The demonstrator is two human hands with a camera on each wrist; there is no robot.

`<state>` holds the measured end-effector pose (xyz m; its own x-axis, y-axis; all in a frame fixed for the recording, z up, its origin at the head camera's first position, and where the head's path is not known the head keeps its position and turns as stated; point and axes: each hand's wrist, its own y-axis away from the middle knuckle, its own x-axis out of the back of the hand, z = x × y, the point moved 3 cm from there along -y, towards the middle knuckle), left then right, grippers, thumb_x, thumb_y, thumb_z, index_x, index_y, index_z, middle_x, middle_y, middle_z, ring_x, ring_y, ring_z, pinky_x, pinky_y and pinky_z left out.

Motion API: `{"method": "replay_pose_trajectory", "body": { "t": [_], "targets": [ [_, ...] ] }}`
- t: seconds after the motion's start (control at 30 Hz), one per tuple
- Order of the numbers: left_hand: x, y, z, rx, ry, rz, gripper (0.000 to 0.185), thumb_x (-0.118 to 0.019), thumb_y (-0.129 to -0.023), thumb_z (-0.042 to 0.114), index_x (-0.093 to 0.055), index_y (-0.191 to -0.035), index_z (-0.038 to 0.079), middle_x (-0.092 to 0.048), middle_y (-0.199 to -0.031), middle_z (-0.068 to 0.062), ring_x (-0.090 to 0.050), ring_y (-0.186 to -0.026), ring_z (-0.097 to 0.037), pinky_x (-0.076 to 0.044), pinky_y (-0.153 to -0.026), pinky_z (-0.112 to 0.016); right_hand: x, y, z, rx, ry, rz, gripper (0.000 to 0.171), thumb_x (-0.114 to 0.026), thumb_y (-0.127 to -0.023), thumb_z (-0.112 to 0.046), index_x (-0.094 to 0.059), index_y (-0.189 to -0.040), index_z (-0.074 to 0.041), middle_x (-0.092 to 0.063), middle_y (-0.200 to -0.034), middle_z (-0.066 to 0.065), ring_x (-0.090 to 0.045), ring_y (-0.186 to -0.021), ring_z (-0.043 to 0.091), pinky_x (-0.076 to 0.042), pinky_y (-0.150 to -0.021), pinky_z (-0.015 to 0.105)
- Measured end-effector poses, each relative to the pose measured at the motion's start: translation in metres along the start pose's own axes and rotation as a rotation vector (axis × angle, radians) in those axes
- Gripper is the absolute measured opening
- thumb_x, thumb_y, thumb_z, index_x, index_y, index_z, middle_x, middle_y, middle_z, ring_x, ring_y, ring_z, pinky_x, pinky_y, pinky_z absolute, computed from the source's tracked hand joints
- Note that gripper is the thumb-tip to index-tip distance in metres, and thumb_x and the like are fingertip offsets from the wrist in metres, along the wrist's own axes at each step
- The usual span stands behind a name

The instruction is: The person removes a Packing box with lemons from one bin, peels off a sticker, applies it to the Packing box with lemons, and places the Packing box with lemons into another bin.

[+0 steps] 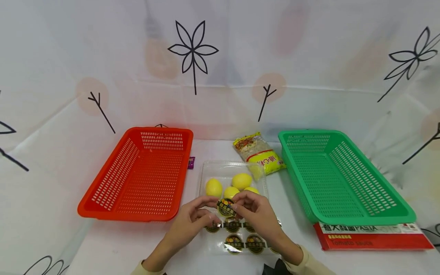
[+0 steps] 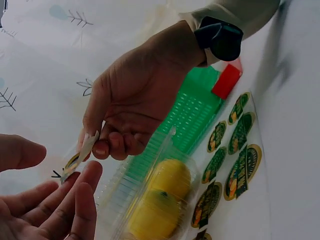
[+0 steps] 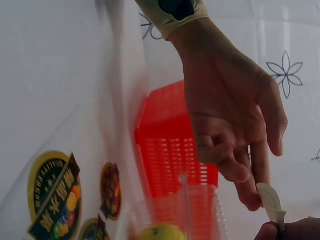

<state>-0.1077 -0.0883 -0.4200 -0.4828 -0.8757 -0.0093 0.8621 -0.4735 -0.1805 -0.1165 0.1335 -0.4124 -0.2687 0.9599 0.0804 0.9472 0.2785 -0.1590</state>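
Note:
My right hand [image 1: 258, 215] pinches a round black-and-gold fruit sticker [image 1: 225, 207] between thumb and finger. My left hand [image 1: 190, 221] is just left of it. Its fingertips touch the sticker's edge while its thumb stays apart, as the right wrist view shows. Beneath both hands lies a sheet of similar stickers [image 2: 242, 172], partly covered by them in the head view. Just beyond is a clear plastic box [image 1: 233, 163] with several yellow lemons [image 1: 214, 188] in it. The hands hide the box's near side.
A red basket [image 1: 151, 183] stands at the left and a green basket [image 1: 338, 183] at the right. The green one overlaps a red pasta box [image 1: 374, 242]. A yellow food bag [image 1: 264, 156] lies behind the plastic box. A small purple packet [image 1: 191, 163] shows beside the red basket.

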Motion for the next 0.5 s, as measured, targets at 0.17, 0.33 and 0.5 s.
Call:
{"method": "replay_pose_trajectory", "body": {
  "t": [0.17,0.33,0.5],
  "targets": [
    [-0.001,-0.007,0.006,-0.011,0.022,-0.011,0.040,-0.063,-0.103,0.003,-0.053,-0.140,-0.005,-0.063,-0.125,-0.025,-0.073,-0.101,-0.030,-0.059,-0.082,-0.034,0.005,-0.005,-0.005,-0.003,0.016,0.034,0.015,-0.072,-0.098,-0.006,-0.068,-0.109,0.003,-0.069,-0.086,0.016,-0.069,-0.070,0.030,-0.061,-0.066,0.040],
    [-0.001,-0.012,0.008,-0.046,-0.012,-0.015,0.033,-0.061,-0.102,0.001,-0.060,-0.135,-0.002,-0.071,-0.111,-0.023,-0.072,-0.094,-0.025,-0.059,-0.077,-0.029,0.007,-0.010,-0.008,0.008,0.023,0.044,0.016,-0.073,-0.097,-0.006,-0.069,-0.110,0.003,-0.069,-0.086,0.016,-0.069,-0.071,0.029,-0.061,-0.067,0.040],
    [-0.002,-0.017,0.011,-0.047,-0.026,-0.017,0.037,-0.061,-0.102,0.003,-0.059,-0.139,-0.001,-0.071,-0.113,-0.023,-0.072,-0.093,-0.024,-0.060,-0.077,-0.031,0.012,-0.016,-0.011,0.010,0.050,0.079,0.017,-0.073,-0.097,-0.006,-0.069,-0.112,0.002,-0.069,-0.087,0.015,-0.069,-0.074,0.034,-0.061,-0.068,0.039]
  ]
}}
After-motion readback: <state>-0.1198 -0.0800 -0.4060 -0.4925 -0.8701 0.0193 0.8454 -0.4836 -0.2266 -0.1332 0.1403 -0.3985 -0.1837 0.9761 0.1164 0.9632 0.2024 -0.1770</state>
